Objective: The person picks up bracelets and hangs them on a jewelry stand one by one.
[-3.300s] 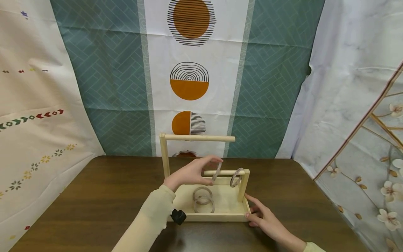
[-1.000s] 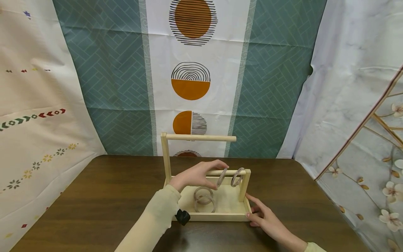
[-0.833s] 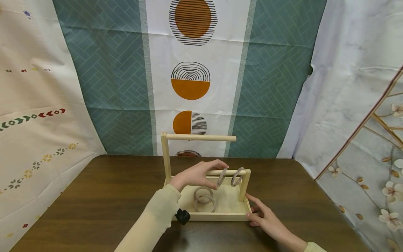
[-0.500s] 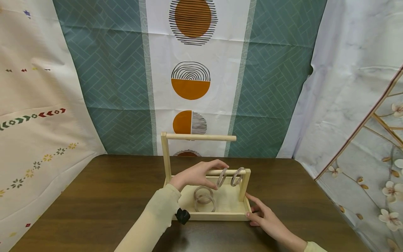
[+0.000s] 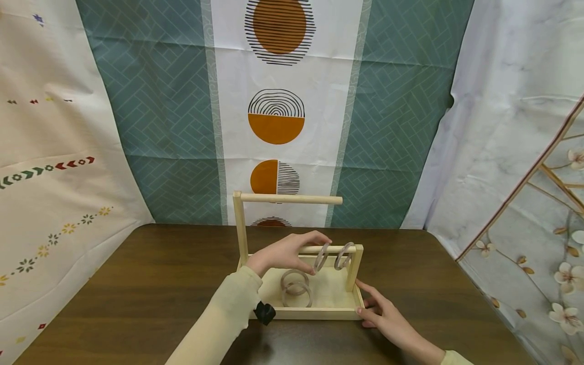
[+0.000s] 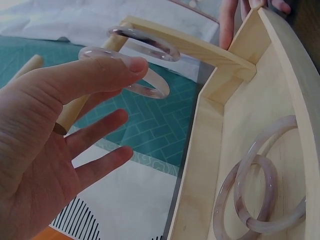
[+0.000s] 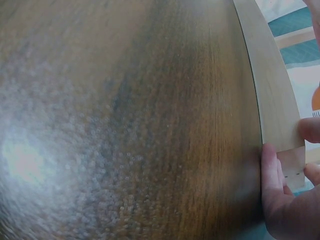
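Note:
My left hand (image 5: 287,252) pinches a pale, marbled bangle (image 6: 159,84) between thumb and index finger, the other fingers spread. The lower bar (image 5: 335,249) of a light wooden bangle stand (image 5: 315,315) runs through this bangle. Beside it, nearer the post, a second bangle (image 6: 142,36) hangs on the same bar. Two more bangles, one bangle (image 6: 271,190) overlapped by the other, lie in the stand's tray below. My right hand (image 5: 383,317) holds the tray's front right corner, thumb at the front and fingers along the side.
The stand's taller post (image 5: 240,225) carries a higher bar (image 5: 292,199) with nothing on it, above my left hand. A dark brown table (image 5: 173,284) lies beneath. Patterned cloths (image 5: 173,126) hang behind and at both sides.
Since the oldest frame my left hand has moved slightly right and down with the bangle, closer to the hanging one. Over the last second nothing visibly moves. My right hand keeps its place.

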Demonstrator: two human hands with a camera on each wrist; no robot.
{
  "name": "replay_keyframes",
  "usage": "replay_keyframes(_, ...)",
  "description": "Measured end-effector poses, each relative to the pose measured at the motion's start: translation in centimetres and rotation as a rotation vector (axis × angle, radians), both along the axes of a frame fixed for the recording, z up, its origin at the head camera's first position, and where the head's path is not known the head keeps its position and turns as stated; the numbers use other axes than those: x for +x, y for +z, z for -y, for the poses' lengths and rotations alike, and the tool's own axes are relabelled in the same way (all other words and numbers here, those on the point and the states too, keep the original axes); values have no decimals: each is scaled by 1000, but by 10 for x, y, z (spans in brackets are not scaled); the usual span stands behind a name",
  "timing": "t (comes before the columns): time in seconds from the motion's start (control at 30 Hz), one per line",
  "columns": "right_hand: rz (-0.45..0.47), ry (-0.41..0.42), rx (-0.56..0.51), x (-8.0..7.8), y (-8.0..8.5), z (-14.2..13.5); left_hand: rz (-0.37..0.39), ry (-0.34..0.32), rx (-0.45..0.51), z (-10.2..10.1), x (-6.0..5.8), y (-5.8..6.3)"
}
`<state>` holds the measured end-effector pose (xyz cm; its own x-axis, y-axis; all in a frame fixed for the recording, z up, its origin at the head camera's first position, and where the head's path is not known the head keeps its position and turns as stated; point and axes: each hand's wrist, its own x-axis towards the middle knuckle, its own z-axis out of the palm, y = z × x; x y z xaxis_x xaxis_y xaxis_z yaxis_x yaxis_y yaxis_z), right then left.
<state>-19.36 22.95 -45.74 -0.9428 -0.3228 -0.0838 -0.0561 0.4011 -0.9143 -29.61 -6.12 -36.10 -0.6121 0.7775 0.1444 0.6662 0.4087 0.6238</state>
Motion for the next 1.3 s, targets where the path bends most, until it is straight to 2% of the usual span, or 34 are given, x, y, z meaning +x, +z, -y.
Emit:
replay_keyframes(0.53, 4, -10, 1, 1, 1, 1, 3, -7, -4, 0, 0, 1)
replay_keyframes(0.87, 6, -3, 1, 0, 0, 0, -26, 0, -40, -1, 1, 2)
replay_keyframes(1.3, 7, 2, -4, 0, 0, 0, -15, -11, -35, -1, 2, 2)
